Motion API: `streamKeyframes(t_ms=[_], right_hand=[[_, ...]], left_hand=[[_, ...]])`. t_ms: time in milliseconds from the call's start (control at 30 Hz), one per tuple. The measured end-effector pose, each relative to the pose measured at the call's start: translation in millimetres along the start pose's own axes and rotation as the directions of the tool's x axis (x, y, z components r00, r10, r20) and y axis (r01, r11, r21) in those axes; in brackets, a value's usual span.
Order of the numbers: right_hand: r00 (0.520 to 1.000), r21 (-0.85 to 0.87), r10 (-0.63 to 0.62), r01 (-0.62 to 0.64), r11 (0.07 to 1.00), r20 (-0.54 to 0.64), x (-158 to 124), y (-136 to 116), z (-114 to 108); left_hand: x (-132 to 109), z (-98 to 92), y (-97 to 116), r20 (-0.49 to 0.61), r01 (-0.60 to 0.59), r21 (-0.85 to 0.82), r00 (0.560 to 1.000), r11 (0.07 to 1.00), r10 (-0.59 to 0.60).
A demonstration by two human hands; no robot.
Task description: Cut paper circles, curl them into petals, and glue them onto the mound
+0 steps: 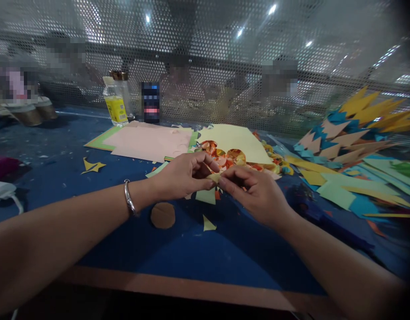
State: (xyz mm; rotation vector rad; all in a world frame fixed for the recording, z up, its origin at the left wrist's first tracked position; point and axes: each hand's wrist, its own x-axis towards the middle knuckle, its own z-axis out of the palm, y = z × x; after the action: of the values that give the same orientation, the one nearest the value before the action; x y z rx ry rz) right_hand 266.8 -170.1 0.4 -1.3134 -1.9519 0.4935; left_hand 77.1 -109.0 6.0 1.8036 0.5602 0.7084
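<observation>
Between the fingertips of both hands is a small pale yellow paper piece (214,178). My left hand (185,175) pinches its left end, with a silver bracelet on the wrist. My right hand (254,191) has thumb and fingers closed on its right end. Below them on the blue table (191,253) lie a round brown cardboard disc (163,215) and a pale yellow paper scrap (209,223). Just behind the hands is a heap of orange and yellow curled paper pieces (236,156), partly hidden by the fingers.
Pink sheets (151,140) and a pale yellow sheet (238,140) lie behind. Bottles (115,106) and a phone (151,102) stand by the mesh screen (205,58). Right are a spiky paper piece (344,133), paper strips (351,191) and a dark blue tool (334,226).
</observation>
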Motion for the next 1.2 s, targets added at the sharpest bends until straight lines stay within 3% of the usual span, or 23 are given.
streamKeyframes(t_ms=[333, 600, 833, 1200], right_hand=[[0.998, -0.063, -0.036, 0.033, 0.997, -0.043, -1.0, 0.8, 0.1], [0.998, -0.109, -0.047, 0.043, 0.993, -0.036, -0.4, -1.6, 1.6], [0.999, -0.086, -0.051, 0.051, 0.995, 0.013, 0.2, -1.0, 2.0], [0.991, -0.081, -0.026, 0.037, 0.996, 0.135, 1.1, -3.5, -0.1]], left_hand=[[3.6, 1.3, -3.3, -0.185, 0.144, -0.246, 0.964, 0.958, -0.193], [2.8, 3.4, -0.6, -0.203, 0.156, -0.326, 0.952, 0.932, -0.23], [2.8, 3.5, -1.4, -0.183, 0.164, -0.307, 0.957, 0.938, -0.227], [5.0, -2.8, -0.7, -0.235, 0.121, -0.309, 0.951, 0.943, -0.199]])
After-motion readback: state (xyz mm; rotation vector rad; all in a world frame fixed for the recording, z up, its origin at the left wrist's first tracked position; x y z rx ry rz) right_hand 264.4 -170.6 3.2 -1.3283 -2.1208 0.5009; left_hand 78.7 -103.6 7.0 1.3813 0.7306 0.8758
